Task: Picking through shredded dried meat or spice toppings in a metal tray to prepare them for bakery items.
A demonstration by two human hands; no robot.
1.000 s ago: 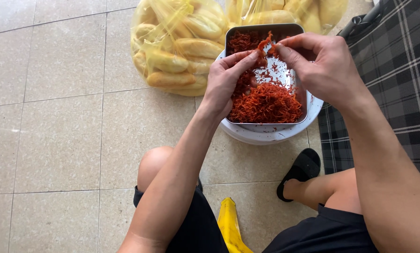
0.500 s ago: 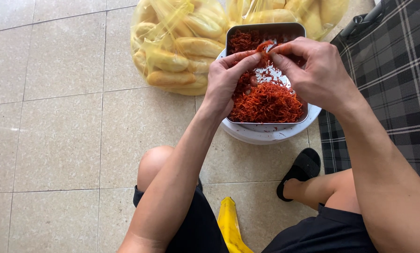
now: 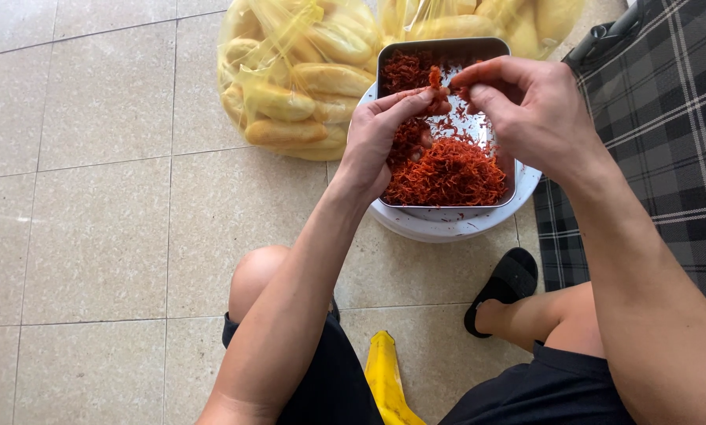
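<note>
Looking down from the head camera: left hand and right hand meeting over a metal tray, fingertips pinching a clump of red shredded strands near its far edge, more strands heaped at its near edge, tray resting on a white basin, bagged bread rolls beside it on the tiled floor.

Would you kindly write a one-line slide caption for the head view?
Left hand and right hand pinch red shredded food above a rectangular metal tray beside bagged yellow bread rolls.
</note>
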